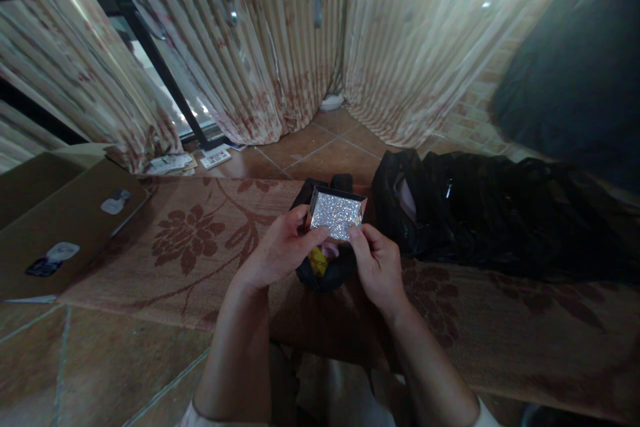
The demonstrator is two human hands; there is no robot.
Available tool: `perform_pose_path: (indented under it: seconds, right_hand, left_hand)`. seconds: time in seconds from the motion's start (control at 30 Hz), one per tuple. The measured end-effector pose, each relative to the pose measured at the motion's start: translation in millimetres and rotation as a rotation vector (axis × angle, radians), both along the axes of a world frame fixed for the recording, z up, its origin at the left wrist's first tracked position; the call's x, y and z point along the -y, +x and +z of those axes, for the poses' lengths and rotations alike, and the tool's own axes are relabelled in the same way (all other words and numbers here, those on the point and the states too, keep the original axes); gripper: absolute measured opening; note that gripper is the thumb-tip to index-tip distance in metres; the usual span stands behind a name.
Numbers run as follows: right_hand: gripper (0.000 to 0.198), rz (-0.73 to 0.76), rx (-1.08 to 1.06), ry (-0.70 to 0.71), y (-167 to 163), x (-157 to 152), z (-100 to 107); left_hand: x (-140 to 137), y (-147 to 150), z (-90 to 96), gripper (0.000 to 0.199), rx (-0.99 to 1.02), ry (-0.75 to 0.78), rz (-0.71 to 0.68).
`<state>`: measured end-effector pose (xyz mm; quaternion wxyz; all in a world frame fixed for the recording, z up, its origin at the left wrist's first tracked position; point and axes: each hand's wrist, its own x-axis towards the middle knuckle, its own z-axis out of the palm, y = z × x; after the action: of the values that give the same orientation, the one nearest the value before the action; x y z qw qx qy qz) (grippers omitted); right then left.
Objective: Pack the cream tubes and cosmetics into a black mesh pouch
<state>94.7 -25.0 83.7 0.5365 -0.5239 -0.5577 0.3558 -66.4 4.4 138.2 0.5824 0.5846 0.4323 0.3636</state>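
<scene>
Both my hands hold a small flat rectangular piece with a sparkling, glittery silver face and bevelled mirror-like edges (336, 215). My left hand (280, 247) grips its left side, thumb across the lower front. On the opposite side my right hand (376, 260) pinches the lower right corner with the thumb. Right beneath the piece sits an open black bag (330, 279) on the patterned rug. Inside the bag's mouth a yellow item with dark lettering (318, 261) shows, beside something pinkish. The rest of the bag's contents is hidden by the glittery piece and my hands.
A row of black bags (480, 207) lies on the rug to the right. At the left stands an open cardboard box (70, 227). The floral rug (190, 240) runs across tiled floor. Papers (173, 163) lie near the striped curtains (280, 47) at the back.
</scene>
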Motion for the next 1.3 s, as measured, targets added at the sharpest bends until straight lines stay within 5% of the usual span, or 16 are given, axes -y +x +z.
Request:
perform_pose_path:
  seconds: [1.3]
  right_hand:
    - [0.036, -0.007, 0.016, 0.008, -0.5, 0.9, 1.4]
  left_hand:
    - [0.3, 0.1, 1.0, 0.024, -0.014, 0.001, 0.020]
